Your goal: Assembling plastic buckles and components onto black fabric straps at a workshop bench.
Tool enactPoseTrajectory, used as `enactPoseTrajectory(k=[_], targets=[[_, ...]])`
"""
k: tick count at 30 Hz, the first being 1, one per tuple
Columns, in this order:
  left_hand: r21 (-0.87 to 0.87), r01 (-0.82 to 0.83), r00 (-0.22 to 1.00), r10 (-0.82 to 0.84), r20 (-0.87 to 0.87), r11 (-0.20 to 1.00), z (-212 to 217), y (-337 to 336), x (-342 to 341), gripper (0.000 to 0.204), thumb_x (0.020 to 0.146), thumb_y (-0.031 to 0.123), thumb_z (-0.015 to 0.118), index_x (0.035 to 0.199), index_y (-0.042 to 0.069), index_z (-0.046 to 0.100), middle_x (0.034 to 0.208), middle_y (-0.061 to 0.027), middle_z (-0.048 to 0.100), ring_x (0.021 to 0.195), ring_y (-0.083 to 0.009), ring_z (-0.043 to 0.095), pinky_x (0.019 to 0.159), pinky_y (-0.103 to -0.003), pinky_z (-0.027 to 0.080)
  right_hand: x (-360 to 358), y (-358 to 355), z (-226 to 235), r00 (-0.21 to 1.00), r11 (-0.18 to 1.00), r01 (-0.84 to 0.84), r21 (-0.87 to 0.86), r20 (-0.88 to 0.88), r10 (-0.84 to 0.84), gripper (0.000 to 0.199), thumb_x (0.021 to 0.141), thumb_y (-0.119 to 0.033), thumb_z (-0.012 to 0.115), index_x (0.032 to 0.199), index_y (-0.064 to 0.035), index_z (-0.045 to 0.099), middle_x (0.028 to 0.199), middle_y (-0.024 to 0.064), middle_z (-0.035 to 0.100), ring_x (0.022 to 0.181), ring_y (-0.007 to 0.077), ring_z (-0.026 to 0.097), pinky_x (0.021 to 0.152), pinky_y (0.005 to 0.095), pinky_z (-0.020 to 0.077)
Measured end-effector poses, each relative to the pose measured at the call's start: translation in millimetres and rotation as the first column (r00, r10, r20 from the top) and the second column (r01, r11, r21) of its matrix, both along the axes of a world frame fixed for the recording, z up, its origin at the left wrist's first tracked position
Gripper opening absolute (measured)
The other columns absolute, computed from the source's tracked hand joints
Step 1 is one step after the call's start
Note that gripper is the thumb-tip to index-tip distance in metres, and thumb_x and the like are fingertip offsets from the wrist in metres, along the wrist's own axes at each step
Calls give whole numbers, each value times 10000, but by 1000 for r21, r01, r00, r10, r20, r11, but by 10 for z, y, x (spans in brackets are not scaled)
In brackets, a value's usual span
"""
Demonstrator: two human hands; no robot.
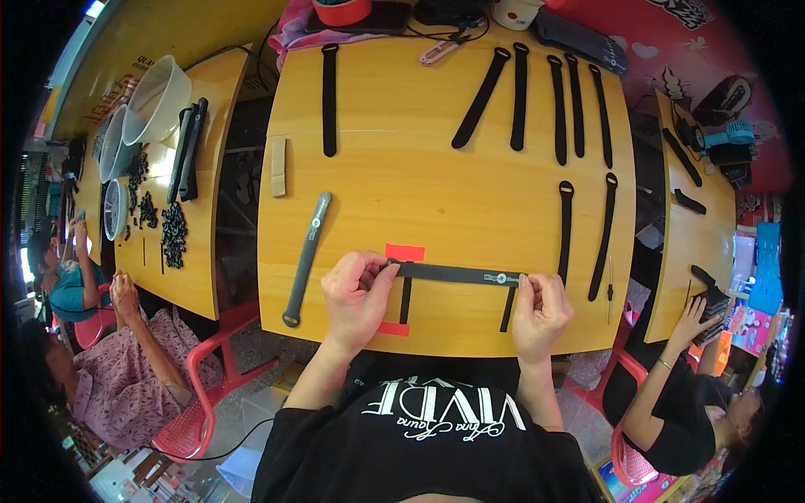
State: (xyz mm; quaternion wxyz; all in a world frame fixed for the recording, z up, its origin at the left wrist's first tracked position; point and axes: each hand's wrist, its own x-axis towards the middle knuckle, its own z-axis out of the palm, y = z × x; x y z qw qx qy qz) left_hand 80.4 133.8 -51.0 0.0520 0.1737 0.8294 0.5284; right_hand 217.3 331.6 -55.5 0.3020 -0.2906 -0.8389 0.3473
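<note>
A dark grey strap point(453, 272) with white printing is stretched level near the table's front edge. My left hand point(359, 293) pinches its left end, and the fingers of my right hand point(543, 310) grip the right end. Below it, a thin black strip point(406, 300) lies on the table between two pieces of red tape point(405, 251). A second thin black strip point(507, 308) shows beside my right hand. Another grey strap point(307, 258), with a slotted end, rests to the left of my left hand.
Several black straps point(520, 96) lie across the far and right parts of the wooden table point(394, 184). A tan strip point(279, 168) is at the left edge. A thin pointed tool point(610, 289) lies at the right. People sit at side tables, with bowls point(159, 101) on the left one.
</note>
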Motion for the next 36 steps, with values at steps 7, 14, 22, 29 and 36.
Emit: enactPoseTrajectory(k=[7, 14, 22, 29, 36], targets=[[-55, 8, 997, -12, -78, 998, 25, 7, -11, 140, 752, -41, 739, 809, -3, 617, 687, -87, 568, 523, -158, 540, 481, -274, 409, 1, -5, 18, 1000, 1000, -2, -14, 5, 2, 97, 803, 98, 662, 822, 26, 600, 725, 93, 575, 572, 155, 528, 515, 265, 413], [-56, 0, 995, -6, -99, 998, 33, 25, -11, 138, 754, -44, 733, 802, -3, 610, 705, -92, 586, 535, -167, 554, 489, -278, 419, 5, -4, 27, 1000, 1000, -5, -30, 0, 5, 91, 796, 109, 646, 817, 38, 594, 720, 132, 575, 599, 222, 565, 533, 300, 436], [-60, -18, 990, 9, -140, 998, 17, 24, -62, 142, 736, -48, 736, 793, -8, 612, 705, -80, 540, 548, -161, 530, 502, -290, 412, -20, -12, 17, 999, 1000, -20, 12, -45, 21, 80, 782, 105, 632, 785, 42, 585, 689, 147, 570, 592, 268, 557, 535, 334, 434], [15, -27, 997, 28, -76, 1000, -15, -14, -54, 111, 713, -53, 736, 772, -10, 652, 734, -105, 547, 585, -205, 554, 538, -326, 436, -36, -92, -21, 993, 921, -64, 384, 116, 20, 84, 756, 27, 603, 712, -8, 540, 728, 165, 587, 642, 341, 596, 549, 410, 483], [-7, -7, 936, 5, -352, 1000, -35, -177, 71, 26, 817, 6, 661, 835, -13, 663, 761, -127, 572, 666, -259, 583, 570, -335, 446, 43, -27, -154, 993, 900, -68, 430, 120, 17, 93, 783, 4, 613, 725, -4, 541, 723, 180, 583, 655, 370, 605, 561, 443, 491]])
